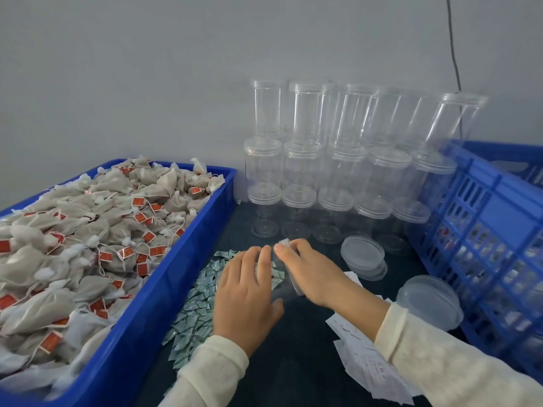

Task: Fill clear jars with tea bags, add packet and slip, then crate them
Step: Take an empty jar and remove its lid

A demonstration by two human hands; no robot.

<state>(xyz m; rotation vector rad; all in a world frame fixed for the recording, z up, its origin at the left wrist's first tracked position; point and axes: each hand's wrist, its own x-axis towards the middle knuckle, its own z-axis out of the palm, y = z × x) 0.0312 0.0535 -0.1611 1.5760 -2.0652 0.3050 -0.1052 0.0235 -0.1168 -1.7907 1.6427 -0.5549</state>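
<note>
Both hands grip a clear jar [282,277] lying on the table: left hand [245,292] curled round it, right hand [311,271] pinching its rim; packets [194,312] lie left, slips [364,365] right, lids [363,255] just beyond

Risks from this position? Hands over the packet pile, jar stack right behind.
1. The empty jars stand stacked in tiers against the wall, the top right one tilted; a bump reaching forward might topple them.
2. The right hand and left hand work over the loose packets; two could get picked up at once.
3. The paper slips lie under the right sleeve and might be swept off.
</note>
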